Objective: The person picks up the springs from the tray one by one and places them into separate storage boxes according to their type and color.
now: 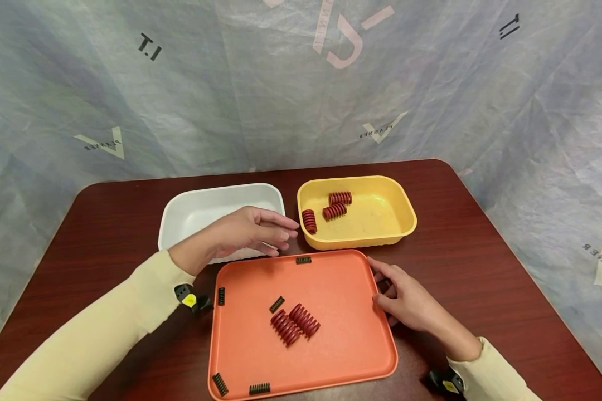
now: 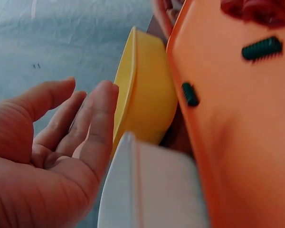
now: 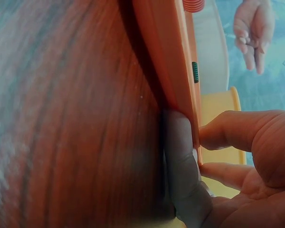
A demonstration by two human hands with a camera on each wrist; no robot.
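Observation:
My right hand (image 1: pixel 406 295) grips the right edge of an orange tray (image 1: pixel 341 317). In the right wrist view its thumb is at the rim and a finger (image 3: pixel 179 142) lies along the tray's outer side. Two red coil springs, one (image 1: pixel 286 328) beside the other (image 1: pixel 305 321), lie near the tray's middle. Several small dark green springs are spread about, one (image 1: pixel 277 303) near the red pair, others along the edges. Over the front right of a white bin (image 1: pixel 221 192) hovers my left hand (image 1: pixel 253 229), fingers extended and loosely bent, holding nothing.
Right of the white bin stands a yellow bin (image 1: pixel 381 242) with three red springs, one (image 1: pixel 309 221) against its left wall. Both bins are just behind the tray on a dark reddish wood table (image 1: pixel 461 245). A grey printed sheet (image 1: pixel 261 100) hangs behind the table.

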